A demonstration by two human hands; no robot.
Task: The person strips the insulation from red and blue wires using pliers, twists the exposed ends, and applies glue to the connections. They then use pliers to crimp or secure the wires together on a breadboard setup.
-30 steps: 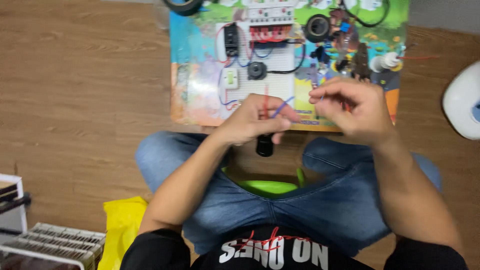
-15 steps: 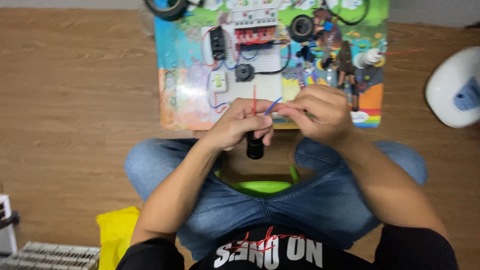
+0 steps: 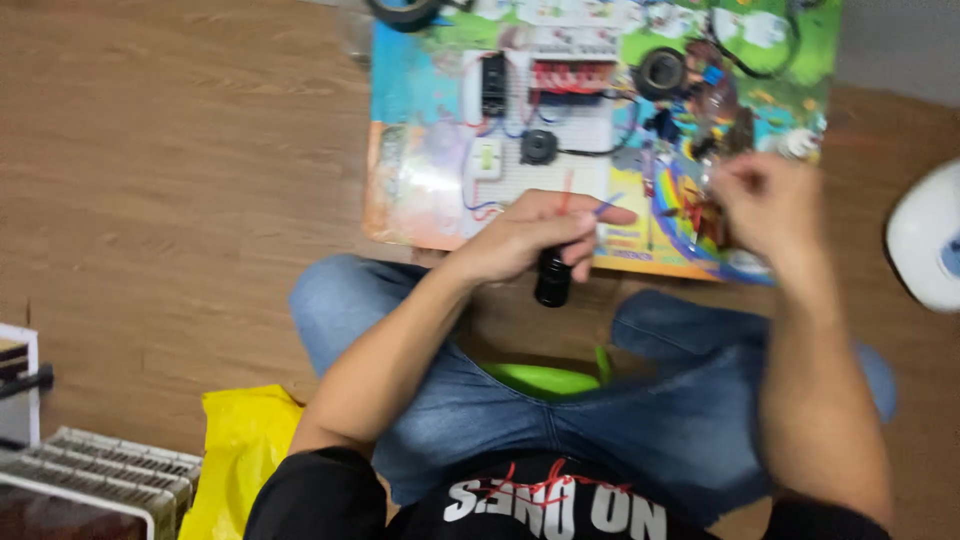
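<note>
Fingers of the left hand (image 3: 530,235) wrap a small black cylinder (image 3: 552,280), its lower end sticking out beneath the grip; a red lead (image 3: 566,192) and a blue lead (image 3: 607,206) rise from the top of the fist, so this grip is closed on the cylinder. The right hand (image 3: 765,205) hangs well to the right of it, fingertips drawn together in a narrow pinch over the colourful board (image 3: 420,200); the picture is blurred there, and whether anything sits in that pinch I cannot tell.

To handle this well, I judge the left grip should hold steady with the leads pointing away from the body, so that their free ends stay clear of the fingers and easy to see. The white breadboard (image 3: 560,150), with its red block (image 3: 572,76), lies just beyond the left grip, and the black round part (image 3: 660,72) farther up and to the right.

Room is tight forward, where wired parts crowd the board. The board's near edge runs just under the left grip. Left of it the wooden floor (image 3: 180,180) lies open; a white object (image 3: 925,250) sits beyond the right hand, and a yellow bag (image 3: 235,450) lies back beside the knee.
</note>
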